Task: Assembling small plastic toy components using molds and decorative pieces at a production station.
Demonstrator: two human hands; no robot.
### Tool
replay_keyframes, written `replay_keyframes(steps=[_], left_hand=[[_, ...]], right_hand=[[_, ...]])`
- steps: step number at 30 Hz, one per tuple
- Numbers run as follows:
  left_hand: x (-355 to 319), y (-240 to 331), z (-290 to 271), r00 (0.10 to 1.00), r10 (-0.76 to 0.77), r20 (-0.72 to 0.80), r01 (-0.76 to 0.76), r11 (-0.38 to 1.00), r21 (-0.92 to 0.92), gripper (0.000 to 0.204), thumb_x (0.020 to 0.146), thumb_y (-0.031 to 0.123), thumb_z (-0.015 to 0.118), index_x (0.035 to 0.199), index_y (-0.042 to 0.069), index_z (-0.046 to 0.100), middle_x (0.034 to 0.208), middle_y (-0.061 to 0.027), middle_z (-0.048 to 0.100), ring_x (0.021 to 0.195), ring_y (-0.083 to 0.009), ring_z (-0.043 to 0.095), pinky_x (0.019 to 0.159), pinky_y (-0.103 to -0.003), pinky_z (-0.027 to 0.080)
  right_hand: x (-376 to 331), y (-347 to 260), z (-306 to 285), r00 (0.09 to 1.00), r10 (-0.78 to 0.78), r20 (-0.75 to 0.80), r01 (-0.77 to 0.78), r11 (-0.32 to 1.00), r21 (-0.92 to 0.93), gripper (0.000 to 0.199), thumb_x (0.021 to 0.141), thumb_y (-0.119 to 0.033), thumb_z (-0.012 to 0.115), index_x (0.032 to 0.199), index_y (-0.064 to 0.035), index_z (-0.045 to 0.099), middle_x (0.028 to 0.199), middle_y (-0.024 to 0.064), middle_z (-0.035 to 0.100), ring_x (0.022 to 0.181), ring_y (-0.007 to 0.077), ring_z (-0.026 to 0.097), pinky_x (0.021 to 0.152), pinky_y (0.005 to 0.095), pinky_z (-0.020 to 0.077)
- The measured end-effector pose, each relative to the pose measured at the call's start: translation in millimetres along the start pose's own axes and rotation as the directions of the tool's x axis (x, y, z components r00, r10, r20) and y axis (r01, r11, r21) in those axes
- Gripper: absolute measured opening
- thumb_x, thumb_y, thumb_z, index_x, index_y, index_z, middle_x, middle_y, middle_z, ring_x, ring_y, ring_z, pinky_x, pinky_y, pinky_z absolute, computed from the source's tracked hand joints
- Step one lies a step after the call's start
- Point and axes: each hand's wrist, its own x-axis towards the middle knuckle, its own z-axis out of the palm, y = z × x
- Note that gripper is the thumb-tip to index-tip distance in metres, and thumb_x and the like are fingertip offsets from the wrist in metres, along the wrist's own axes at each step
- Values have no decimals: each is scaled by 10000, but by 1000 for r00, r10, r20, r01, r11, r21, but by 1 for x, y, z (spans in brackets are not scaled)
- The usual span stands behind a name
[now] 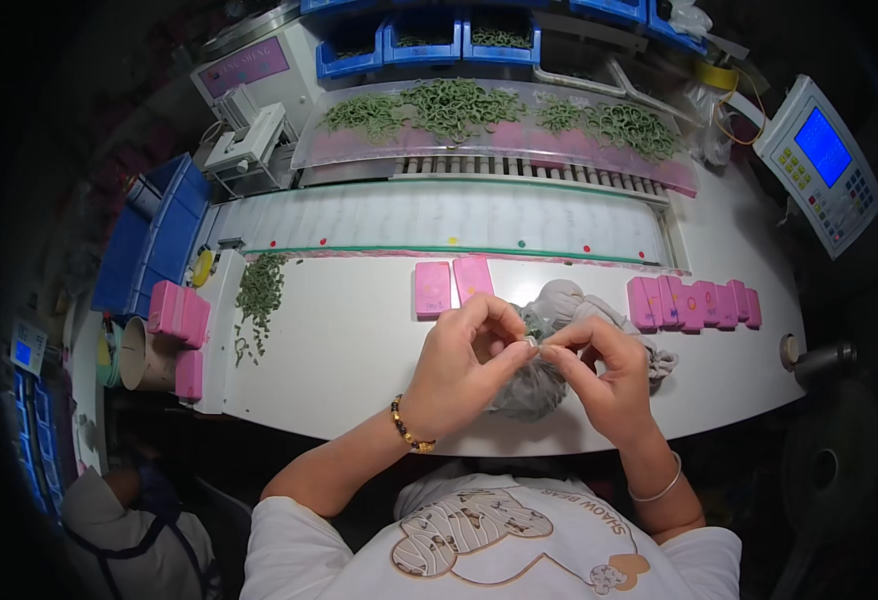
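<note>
A tiny, whitish, slightly glossy piece (532,342) is being held up in front of the person, over a crumpled, soft grey cloth bundle (531,392); its exact shape is being hidden by the fingertips. By the grip of the bare left hand (464,365), the piece is being pinched between thumb and forefinger. The thumb and forefinger of the bare right hand (609,380) are being brought against its right side; whether it is also being pinched there cannot be told. The bundle is being borne by a smooth white bench (349,310), its folds being partly covered by both hands. Just beyond the left hand, two pink rectangular blocks (433,290) are being seen side by side; a row of similar pink blocks (694,303) is being kept to the right. At the left, a scattered heap of small dark green pieces (259,290) is being carried by the bench. Farther back, curly green loops (459,108) are being held on a translucent tray (314,148), beneath blue plastic bins (422,52).
</note>
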Motion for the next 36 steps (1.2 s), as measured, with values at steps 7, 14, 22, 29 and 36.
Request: replay_keyframes(steps=[7, 14, 22, 29, 36], left_hand=[[4, 17, -4, 997, -61, 56, 59, 997, 43, 97, 823, 46, 736, 899, 4, 693, 814, -29, 687, 743, -69, 611, 680, -220, 482], [3, 14, -4, 974, 221, 53, -226, 923, 312, 120, 778, 49, 747, 894, 34, 719, 786, -71, 700, 716, -168, 631, 741, -295, 475], [0, 6, -6, 970, 238, 42, -239, 920, 311, 114, 776, 27, 740, 885, 52, 717, 788, -59, 692, 730, -168, 616, 735, -304, 460], [-1, 5, -10, 958, 279, 59, -283, 908, 310, 141, 764, -35, 680, 882, 36, 706, 782, -67, 687, 732, -187, 621, 752, -311, 469], [-5, 4, -12, 980, 196, 39, -199, 940, 278, 143, 761, -43, 658, 882, 23, 700, 837, -85, 690, 789, -187, 629, 760, -308, 489]], right_hand=[[0, -7, -1, 998, -69, 1, 69, 997, -45, 51, 826, -20, 705, 872, -25, 684, 772, 22, 649, 658, 96, 560, 546, 236, 408], [7, -5, 3, 946, -318, 66, 325, 934, -151, 128, 789, 4, 725, 909, -32, 697, 823, 78, 669, 711, 190, 597, 606, 294, 459], [14, -5, -9, 994, -24, 107, 19, 999, 43, 198, 816, -10, 704, 1013, -28, 713, 901, 35, 649, 740, 126, 557, 642, 261, 441], [14, 0, -4, 980, -125, 157, 135, 989, -57, 217, 800, -29, 717, 1015, -52, 728, 828, 48, 601, 744, 159, 561, 652, 281, 446], [11, 2, 2, 974, -210, 86, 222, 957, -189, 115, 774, -52, 730, 886, -57, 705, 806, 68, 608, 743, 236, 584, 663, 346, 468]])
